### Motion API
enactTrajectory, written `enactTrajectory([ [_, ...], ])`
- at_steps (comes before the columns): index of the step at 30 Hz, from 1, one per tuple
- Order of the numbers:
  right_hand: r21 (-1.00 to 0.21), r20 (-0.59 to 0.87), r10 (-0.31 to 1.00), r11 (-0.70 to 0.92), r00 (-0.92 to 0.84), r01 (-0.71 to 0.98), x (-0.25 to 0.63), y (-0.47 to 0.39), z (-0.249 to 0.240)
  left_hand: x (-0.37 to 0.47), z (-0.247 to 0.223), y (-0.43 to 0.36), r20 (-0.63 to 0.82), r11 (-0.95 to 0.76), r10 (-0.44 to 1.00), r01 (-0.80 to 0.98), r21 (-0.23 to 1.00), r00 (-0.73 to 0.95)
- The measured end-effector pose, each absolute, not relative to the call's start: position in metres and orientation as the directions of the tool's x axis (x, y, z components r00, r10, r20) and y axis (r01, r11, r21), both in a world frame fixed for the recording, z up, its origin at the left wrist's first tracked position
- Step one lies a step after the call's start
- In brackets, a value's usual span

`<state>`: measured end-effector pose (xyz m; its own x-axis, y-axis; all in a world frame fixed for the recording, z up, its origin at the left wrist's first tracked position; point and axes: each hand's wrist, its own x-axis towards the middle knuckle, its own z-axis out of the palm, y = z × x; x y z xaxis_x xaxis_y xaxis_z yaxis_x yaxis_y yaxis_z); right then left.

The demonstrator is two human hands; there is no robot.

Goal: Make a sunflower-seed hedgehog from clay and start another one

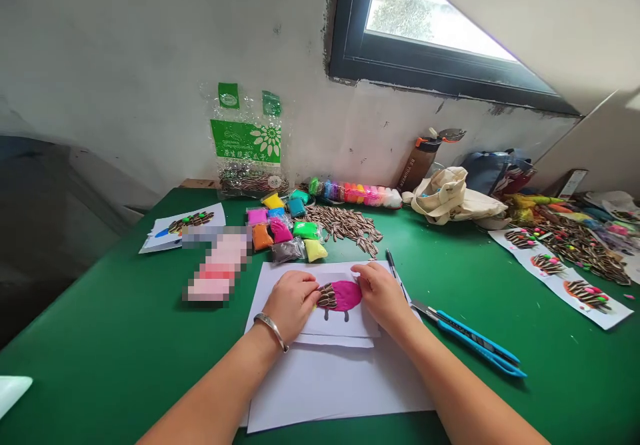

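Observation:
A small white sheet (345, 327) carries a flat magenta clay shape (347, 293) with two dark grey legs. Rows of striped sunflower seeds (327, 295) cover the shape's left part. My left hand (294, 298), a silver bangle at its wrist, is closed at that seeded end, fingers together and tips against the seeds. Whatever it may pinch is hidden. On the other side my right hand (381, 291) rests over the sheet's right part, fingers bent and slightly apart, touching the magenta clay's edge. Larger white paper (340, 391) lies underneath.
Beyond the paper are bagged coloured clay (280, 230) and a seed pile (345, 225). A pen (393, 266) and blue scissors-like tool (475, 341) lie right. Finished seed pictures (550, 265) lie far right, others (190, 221) left. A seed bag (247, 145) leans on the wall.

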<state>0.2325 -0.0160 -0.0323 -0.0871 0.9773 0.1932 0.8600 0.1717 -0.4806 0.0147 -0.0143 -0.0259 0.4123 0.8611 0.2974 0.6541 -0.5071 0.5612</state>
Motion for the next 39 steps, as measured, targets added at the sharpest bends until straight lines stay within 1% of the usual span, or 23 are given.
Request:
enactTrajectory([
  [4,-0.447,0.157,0.974,0.219,-0.166,0.867,0.230,0.007,-0.026,0.011,-0.027,-0.012,0.315,-0.505,0.863,0.681,0.530,0.395],
  [8,-0.475,0.166,0.959,0.280,-0.228,0.834,0.223,0.019,-0.024,0.007,-0.028,-0.009,0.339,-0.494,0.868,0.702,0.514,0.363],
  [15,-0.561,0.200,0.954,0.299,-0.224,0.772,0.222,0.008,-0.031,0.006,-0.030,-0.004,0.349,-0.441,0.892,0.715,0.542,0.287],
  [18,-0.575,0.172,0.956,0.294,-0.239,0.763,0.226,0.007,-0.029,0.006,-0.031,-0.003,0.331,-0.428,0.900,0.720,0.546,0.284],
  [21,-0.575,0.174,0.953,0.302,-0.247,0.760,0.228,0.007,-0.027,0.007,-0.030,-0.004,0.327,-0.425,0.901,0.722,0.546,0.283],
  [28,-0.591,0.178,0.949,0.315,-0.261,0.742,0.230,0.008,-0.029,0.004,-0.027,-0.005,0.355,-0.452,0.887,0.709,0.541,0.295],
  [31,-0.595,0.171,0.950,0.310,-0.261,0.741,0.231,0.009,-0.029,0.003,-0.026,-0.007,0.380,-0.489,0.867,0.692,0.531,0.321],
  [35,-0.596,0.162,0.950,0.311,-0.268,0.740,0.231,0.010,-0.026,0.002,-0.023,-0.013,0.403,-0.557,0.827,0.671,0.489,0.392],
  [39,-0.597,0.155,0.948,0.314,-0.278,0.738,0.232,0.011,-0.025,0.003,-0.020,-0.016,0.384,-0.573,0.816,0.698,0.429,0.433],
])
